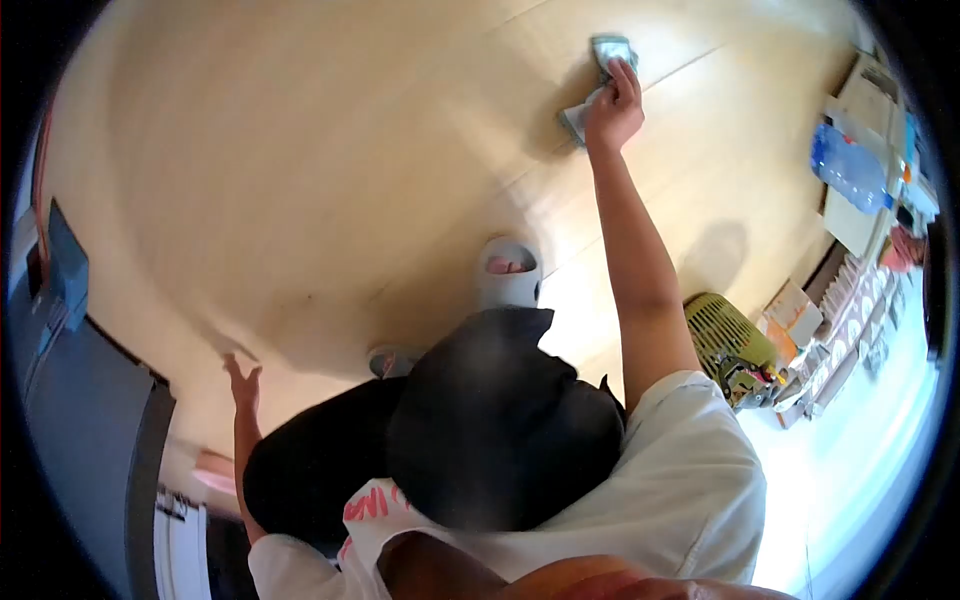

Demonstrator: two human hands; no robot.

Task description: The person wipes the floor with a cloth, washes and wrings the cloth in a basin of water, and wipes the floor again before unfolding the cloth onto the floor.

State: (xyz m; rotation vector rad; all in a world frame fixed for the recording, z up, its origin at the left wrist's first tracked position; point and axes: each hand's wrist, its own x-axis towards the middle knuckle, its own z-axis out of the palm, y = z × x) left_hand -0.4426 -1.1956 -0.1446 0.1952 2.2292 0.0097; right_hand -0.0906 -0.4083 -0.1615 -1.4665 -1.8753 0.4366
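Observation:
I am crouched over a light wooden floor (pixel 330 150). My right hand (pixel 615 105) is stretched far forward and presses a grey-green cloth (pixel 608 50) flat on the boards; the fingers lie over the cloth. Out to the side, my left hand (pixel 241 385) is low with fingers spread, holding nothing, at or just above the floor. My foot in a grey slipper (pixel 508 272) rests on the floor between the two arms, above my knees in black shorts.
At the right stand a yellow-green slatted basket (pixel 725 335), a blue water bottle (pixel 848 168) on a low shelf, and rows of small boxes and papers. A grey-blue cabinet (pixel 85 430) and a blue box (pixel 68 270) line the left edge.

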